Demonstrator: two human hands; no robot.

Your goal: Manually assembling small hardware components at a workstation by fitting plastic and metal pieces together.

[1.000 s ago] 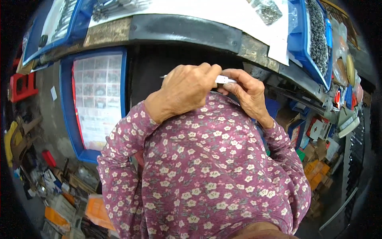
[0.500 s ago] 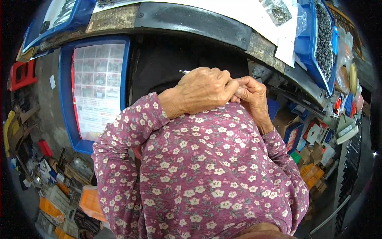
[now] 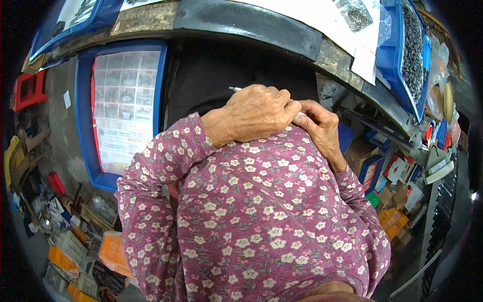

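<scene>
Both hands meet in front of my body, just below the bench edge. My left hand [image 3: 259, 115] is curled closed, its back turned up. From behind it pokes the narrow tip of a thin silvery tool [image 3: 235, 89]; the rest is covered by the hand. My right hand [image 3: 322, 127] has thumb and fingers pinched together against the left hand's fingertips. Whatever lies between the fingertips is hidden or too small to make out. Under the hands is a dark cloth [image 3: 216, 65].
The bench edge [image 3: 246, 22] curves across the top, with a white sheet [image 3: 302, 12] and a clear bag of small parts [image 3: 356, 17] on it. At right sits a blue bin [image 3: 390, 53] of small dark pieces. A blue tray [image 3: 80, 116] with printed paper stands at left.
The right thumb and fingers have shifted slightly where they pinch by the left fingertips. The left hand stays nearly still, and the view has moved slightly.
</scene>
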